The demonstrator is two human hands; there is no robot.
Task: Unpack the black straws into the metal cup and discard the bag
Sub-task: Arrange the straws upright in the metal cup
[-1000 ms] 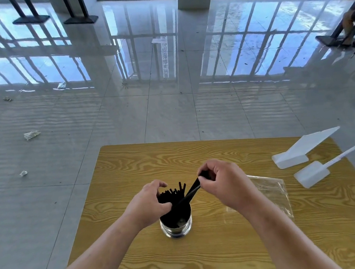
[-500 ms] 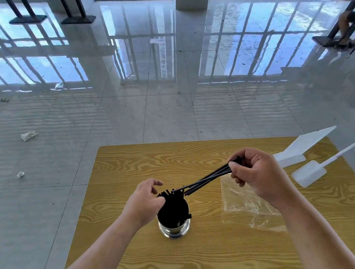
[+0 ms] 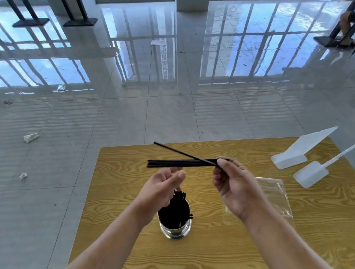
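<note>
One shiny metal cup (image 3: pixel 175 230), one clear plastic bag (image 3: pixel 277 198), two white plastic blocks (image 3: pixel 291 157), two bare hands (image 3: pixel 162 190), straws uncountable.

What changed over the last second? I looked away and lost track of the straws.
The right hand drew a few straws up out of the cup and now holds them level above it. The left hand let go of the cup and opened beneath them. Cup, bag and white holders stayed put.
</note>
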